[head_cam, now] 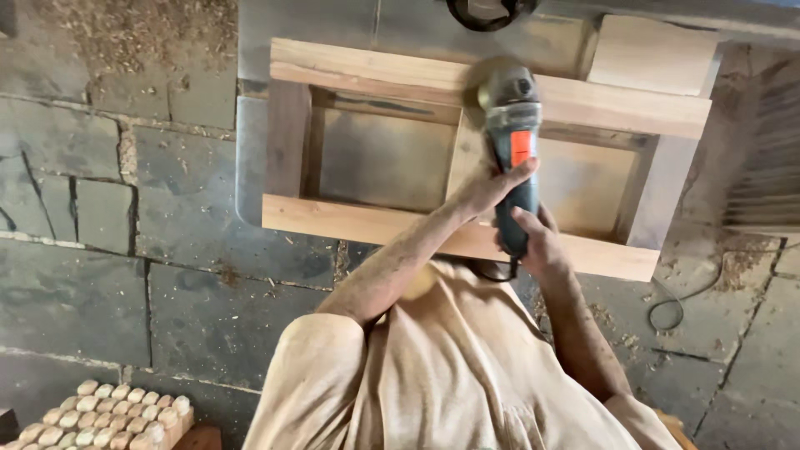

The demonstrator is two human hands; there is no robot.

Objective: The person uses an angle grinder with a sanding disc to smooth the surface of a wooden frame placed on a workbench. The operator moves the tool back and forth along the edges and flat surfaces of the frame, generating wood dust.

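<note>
Kid: Sawdust is all over the stone floor [183, 233]! What is the person doing?

Grown-up: Sanding, I think. Both hands hold a grinder [512, 150], a power tool with a dark body and an orange patch. Its round disc sits on the far rail of a wooden frame [358, 221], right where the middle post meets that rail.

Kid: How are the hands holding it?

Grown-up: The left hand [487, 187] wraps around the body of the tool from the side. The right hand [537, 242] grips the tail end, close to the near rail. Both are closed tight on it.

Kid: Where is the frame?

Grown-up: It lies flat on a grey metal sheet [250, 150] on the floor, right in front of the person. A wood block [654, 54] sits at its far right corner.

Kid: What is that black string?

Grown-up: A power cord [671, 308] curling on the floor by the right arm.

Kid: So what comes next?

Grown-up: My guess is the joint is being smoothed. Moving on would need a steady, flat disc and a slow slide along the rail, with the cord kept out of the way.

Kid: And those little round things?

Grown-up: Wooden pegs [108, 412] stacked in the near left corner, well apart from the work.
</note>
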